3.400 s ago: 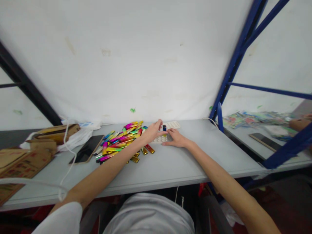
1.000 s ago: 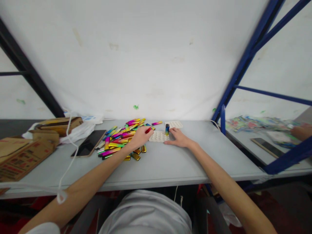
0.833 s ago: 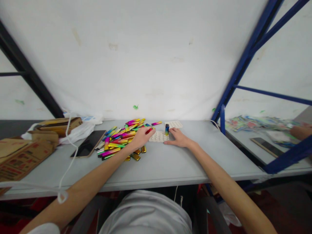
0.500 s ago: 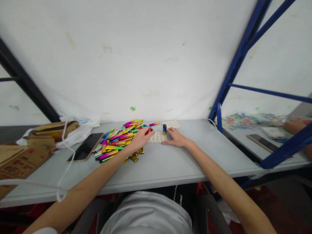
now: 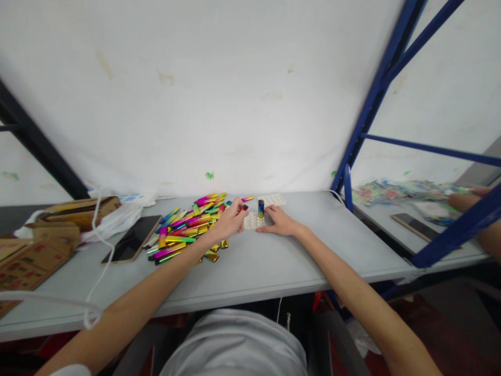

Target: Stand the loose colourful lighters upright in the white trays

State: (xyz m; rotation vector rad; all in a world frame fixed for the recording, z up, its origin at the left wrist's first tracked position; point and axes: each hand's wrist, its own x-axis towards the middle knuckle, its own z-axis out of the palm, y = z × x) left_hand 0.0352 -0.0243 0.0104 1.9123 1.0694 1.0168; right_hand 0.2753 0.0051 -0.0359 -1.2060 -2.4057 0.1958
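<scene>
A small white tray with rows of hollows [image 5: 249, 221] lies on the grey table, and a blue and yellow metallic tube [image 5: 261, 209] stands upright at its right part. My left hand [image 5: 232, 219] is closed round a red tube with a dark end [image 5: 243, 208], over the tray's left side. At the tray's right edge rests my right hand [image 5: 278, 221], thumb and fingers apart, beside the standing tube. Left of the tray lies a loose pile of shiny coloured tubes [image 5: 188, 230], partly behind my left hand and forearm.
Behind stands a second white tray [image 5: 274, 199]. A phone [image 5: 132, 239], a white cable [image 5: 95, 230] and an open cardboard box [image 5: 39, 256] lie left. Beyond the blue frame [image 5: 362, 120] are another phone [image 5: 415, 227], colourful packets [image 5: 399, 194] and a person's hand [image 5: 467, 201].
My left hand has turned, tipping the red tube so its dark end now points right. The whole view has shifted slightly; the right hand and standing tube keep their places at the tray.
</scene>
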